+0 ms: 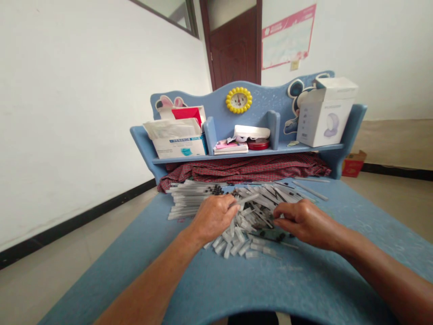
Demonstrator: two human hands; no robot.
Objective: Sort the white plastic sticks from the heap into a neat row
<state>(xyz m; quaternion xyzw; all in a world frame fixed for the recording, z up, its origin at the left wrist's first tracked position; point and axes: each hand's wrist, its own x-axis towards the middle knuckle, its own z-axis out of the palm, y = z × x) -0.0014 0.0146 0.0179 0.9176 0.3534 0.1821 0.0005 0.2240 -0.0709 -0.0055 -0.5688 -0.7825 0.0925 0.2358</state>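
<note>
A heap of small clear plastic tubes (257, 205) with dark tips lies in the middle of the blue desk (237, 284). My left hand (214, 216) rests on the heap with fingers curled round one clear tube that sticks out to the right. My right hand (301, 221) lies on the right side of the heap, fingers pinched together on small pieces I cannot make out. A neater row of longer tubes (184, 198) lies to the left of the heap.
A red checked cloth (243, 169) lies under the desk's blue shelf (243, 151). The shelf holds a box of masks (179, 142), booklets, a red tin, a white carton (323, 117) and a yellow clock (238, 100). A brown door stands behind. A red box sits on the floor at right.
</note>
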